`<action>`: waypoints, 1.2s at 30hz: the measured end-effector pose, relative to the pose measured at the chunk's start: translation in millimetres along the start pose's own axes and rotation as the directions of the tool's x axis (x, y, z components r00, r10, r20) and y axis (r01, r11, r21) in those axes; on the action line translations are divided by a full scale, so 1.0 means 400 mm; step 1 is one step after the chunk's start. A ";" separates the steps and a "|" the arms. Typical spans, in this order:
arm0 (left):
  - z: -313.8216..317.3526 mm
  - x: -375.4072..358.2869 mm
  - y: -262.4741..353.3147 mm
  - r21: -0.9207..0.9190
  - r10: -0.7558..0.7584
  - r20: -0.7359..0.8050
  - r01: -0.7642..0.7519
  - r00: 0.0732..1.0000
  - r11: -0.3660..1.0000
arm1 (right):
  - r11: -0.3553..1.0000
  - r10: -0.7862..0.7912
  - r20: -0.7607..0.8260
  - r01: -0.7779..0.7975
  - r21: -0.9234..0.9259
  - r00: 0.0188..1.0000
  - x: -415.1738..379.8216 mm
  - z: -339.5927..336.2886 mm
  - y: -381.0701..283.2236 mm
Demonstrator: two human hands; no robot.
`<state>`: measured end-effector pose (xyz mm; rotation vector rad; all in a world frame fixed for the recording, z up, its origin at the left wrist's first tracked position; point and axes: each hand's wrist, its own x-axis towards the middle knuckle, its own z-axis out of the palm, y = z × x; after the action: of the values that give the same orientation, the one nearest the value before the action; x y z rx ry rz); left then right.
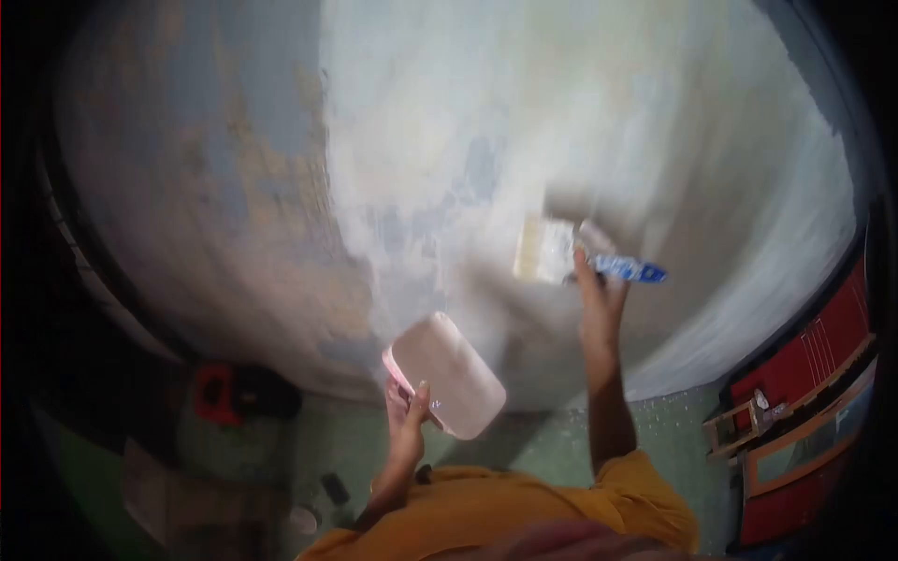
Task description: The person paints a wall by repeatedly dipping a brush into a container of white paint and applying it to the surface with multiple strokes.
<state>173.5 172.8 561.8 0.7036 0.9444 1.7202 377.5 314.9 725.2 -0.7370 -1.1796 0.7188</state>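
In the head view my right hand (pixel 591 266) is wrapped round a wide paintbrush (pixel 552 251) with pale bristles, a paint-smeared white body and a blue-tipped handle pointing right. The brush is in front of the wall (pixel 412 168), its bristles toward the left; whether they touch the wall I cannot tell. My left hand (pixel 408 411) grips a shallow, rounded rectangular container (pixel 449 379) by its left edge, fingers beneath and thumb on the rim. The container looks pale pink inside. White paint covers the middle and right of the wall, with grey-blue and tan patches to the left.
Green floor (pixel 374 439) runs below the wall. At the lower left lie a red object (pixel 217 393), a brown box (pixel 168 496) and a small dark object (pixel 334 487). Wooden-framed furniture (pixel 804 453) with red panels stands at the right.
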 end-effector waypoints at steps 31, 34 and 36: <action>-0.025 0.035 -0.054 -0.123 -0.064 -0.070 0.055 0.996 0.991 | -0.067 -0.607 0.557 0.662 -0.746 0.567 0.583 0.358 -0.709; -0.030 0.030 -0.066 -0.122 -0.077 -0.063 0.069 0.995 0.990 | -0.207 -0.609 0.675 0.737 -0.643 0.417 0.574 0.308 -0.616; -0.023 0.026 -0.059 -0.133 -0.077 -0.063 0.068 0.995 0.989 | -0.535 -0.464 0.883 0.773 -0.341 0.068 0.542 0.247 -0.460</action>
<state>174.3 184.5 537.2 0.5227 0.8841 1.7334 350.2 398.5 1013.2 -0.4145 -2.0006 -1.5514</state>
